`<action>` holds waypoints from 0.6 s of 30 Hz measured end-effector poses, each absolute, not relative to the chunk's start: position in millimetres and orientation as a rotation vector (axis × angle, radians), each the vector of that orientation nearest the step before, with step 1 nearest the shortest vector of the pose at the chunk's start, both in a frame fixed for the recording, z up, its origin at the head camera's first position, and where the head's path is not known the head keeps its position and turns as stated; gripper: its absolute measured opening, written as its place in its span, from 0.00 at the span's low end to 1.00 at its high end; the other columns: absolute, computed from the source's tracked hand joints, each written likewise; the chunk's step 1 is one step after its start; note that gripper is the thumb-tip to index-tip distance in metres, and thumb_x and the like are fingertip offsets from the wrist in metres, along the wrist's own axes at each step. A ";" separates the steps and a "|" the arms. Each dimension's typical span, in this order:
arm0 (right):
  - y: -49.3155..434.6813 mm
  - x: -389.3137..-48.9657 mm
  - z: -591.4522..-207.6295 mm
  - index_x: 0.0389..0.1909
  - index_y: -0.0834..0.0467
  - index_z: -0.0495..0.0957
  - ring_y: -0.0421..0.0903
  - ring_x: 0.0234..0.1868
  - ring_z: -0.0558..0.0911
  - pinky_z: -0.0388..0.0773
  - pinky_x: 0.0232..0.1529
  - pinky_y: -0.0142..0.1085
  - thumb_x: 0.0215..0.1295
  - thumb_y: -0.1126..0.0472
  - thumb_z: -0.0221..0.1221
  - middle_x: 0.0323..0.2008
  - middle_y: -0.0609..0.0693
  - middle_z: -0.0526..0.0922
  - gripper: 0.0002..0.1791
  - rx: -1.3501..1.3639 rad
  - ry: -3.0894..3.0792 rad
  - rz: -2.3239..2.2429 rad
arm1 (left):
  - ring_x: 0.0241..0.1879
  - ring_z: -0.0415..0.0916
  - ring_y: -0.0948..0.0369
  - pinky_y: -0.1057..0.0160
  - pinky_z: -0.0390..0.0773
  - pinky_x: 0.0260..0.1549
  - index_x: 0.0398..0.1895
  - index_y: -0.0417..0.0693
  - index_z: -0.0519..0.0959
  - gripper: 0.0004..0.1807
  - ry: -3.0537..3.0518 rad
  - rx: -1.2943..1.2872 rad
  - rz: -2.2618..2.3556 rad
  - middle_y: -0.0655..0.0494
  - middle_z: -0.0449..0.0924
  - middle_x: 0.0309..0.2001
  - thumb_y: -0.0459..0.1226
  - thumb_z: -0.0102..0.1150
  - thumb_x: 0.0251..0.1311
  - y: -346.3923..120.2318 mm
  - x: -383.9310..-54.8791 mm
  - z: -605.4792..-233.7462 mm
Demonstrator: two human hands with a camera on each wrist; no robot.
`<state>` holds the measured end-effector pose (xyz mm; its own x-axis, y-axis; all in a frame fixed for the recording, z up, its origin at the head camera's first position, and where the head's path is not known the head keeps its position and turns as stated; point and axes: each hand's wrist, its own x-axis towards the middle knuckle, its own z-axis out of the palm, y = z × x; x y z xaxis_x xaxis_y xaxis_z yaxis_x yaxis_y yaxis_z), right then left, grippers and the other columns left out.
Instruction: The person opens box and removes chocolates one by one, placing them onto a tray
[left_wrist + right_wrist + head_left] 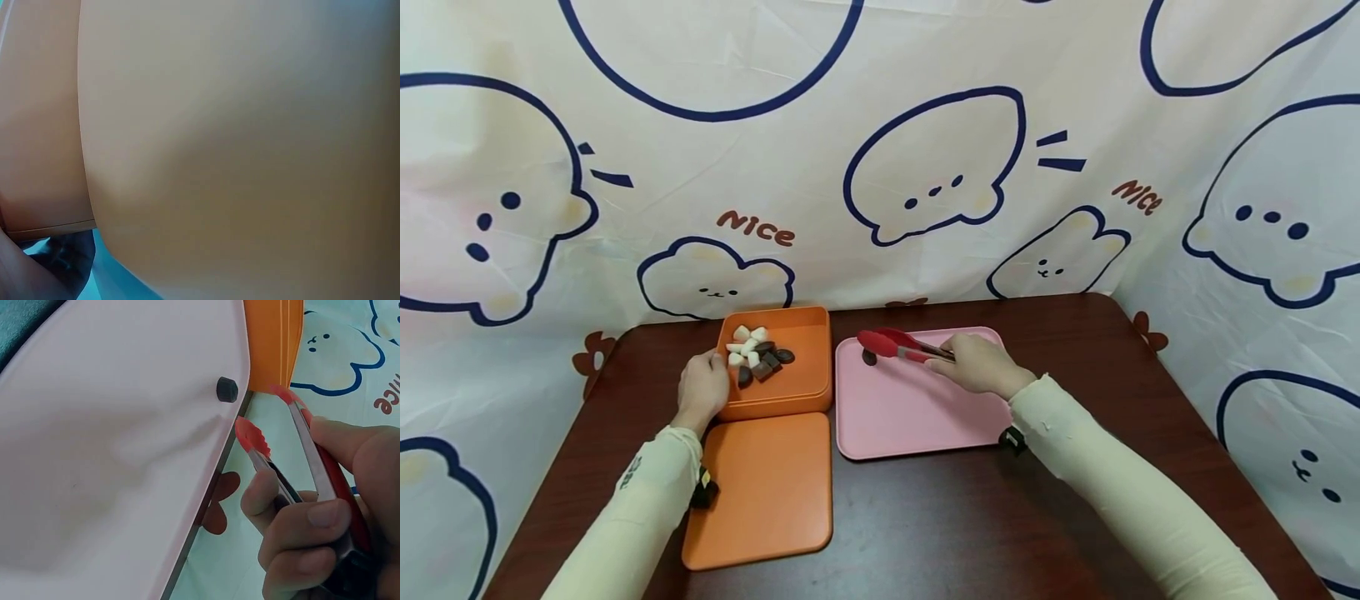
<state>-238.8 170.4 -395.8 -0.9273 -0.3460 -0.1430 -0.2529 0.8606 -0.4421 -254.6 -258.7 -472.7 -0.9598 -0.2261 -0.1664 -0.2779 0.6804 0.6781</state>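
My right hand (977, 364) grips a pair of tongs (898, 343) with red tips and metal arms, over the far left part of the pink tray (917, 408). In the right wrist view, the tongs' tips (251, 434) stand apart. A dark, chocolate-like piece (227, 390) lies on the tray near them, not between them. At the left wall of the orange box (805, 358), my left hand (703, 385) holds the side; some of its fingers are hidden. Inside the box are several white chunks (749, 342) and several dark pieces (766, 367).
An orange lid (767, 492) lies flat in front of the box. The pink tray stands just right of the box, on a dark brown table (940, 525). A patterned white cloth (820, 183) hangs behind and at both sides.
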 end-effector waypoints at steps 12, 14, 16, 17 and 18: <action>158.6 -235.7 -393.4 0.31 0.56 0.78 0.39 0.17 0.68 0.62 0.20 0.30 0.71 0.46 0.60 0.17 0.44 0.70 0.17 -0.492 2.818 -0.657 | 0.59 0.70 0.38 0.42 0.71 0.58 0.64 0.37 0.71 0.31 2.831 -0.397 1.170 0.32 0.71 0.62 0.46 0.21 0.80 -259.2 -251.8 -471.6; 155.7 -234.5 -391.9 0.33 0.56 0.78 0.39 0.18 0.69 0.62 0.20 0.30 0.71 0.46 0.60 0.17 0.44 0.70 0.17 -0.488 2.813 -0.671 | 0.67 0.66 0.38 0.39 0.66 0.66 0.74 0.40 0.65 0.31 2.829 -0.394 1.169 0.34 0.66 0.71 0.45 0.21 0.80 -259.2 -251.5 -471.0; 153.0 -233.5 -390.4 0.33 0.57 0.78 0.39 0.18 0.69 0.62 0.20 0.30 0.71 0.47 0.60 0.17 0.45 0.70 0.17 -0.483 2.807 -0.693 | 0.72 0.61 0.39 0.38 0.62 0.69 0.77 0.41 0.59 0.31 2.819 -0.396 1.166 0.37 0.61 0.75 0.45 0.21 0.80 -259.2 -251.8 -470.3; 151.7 -233.1 -389.7 0.34 0.57 0.78 0.39 0.18 0.69 0.62 0.20 0.30 0.71 0.47 0.60 0.17 0.45 0.70 0.16 -0.478 2.803 -0.708 | 0.73 0.60 0.39 0.38 0.61 0.70 0.78 0.42 0.58 0.31 2.811 -0.399 1.164 0.37 0.60 0.76 0.45 0.21 0.80 -259.2 -252.2 -470.1; 150.4 -232.9 -389.2 0.34 0.57 0.78 0.39 0.18 0.68 0.62 0.20 0.30 0.71 0.47 0.60 0.17 0.45 0.70 0.16 -0.477 2.798 -0.723 | 0.74 0.59 0.39 0.38 0.60 0.70 0.78 0.42 0.57 0.31 2.806 -0.403 1.162 0.37 0.59 0.76 0.45 0.21 0.80 -259.2 -252.6 -470.0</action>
<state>-232.9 150.4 -389.2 -0.9251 -0.3595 -0.1220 -0.2555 0.8273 -0.5004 -252.6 -259.2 -470.0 -0.9625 -0.2107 -0.1711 -0.2700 0.6782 0.6835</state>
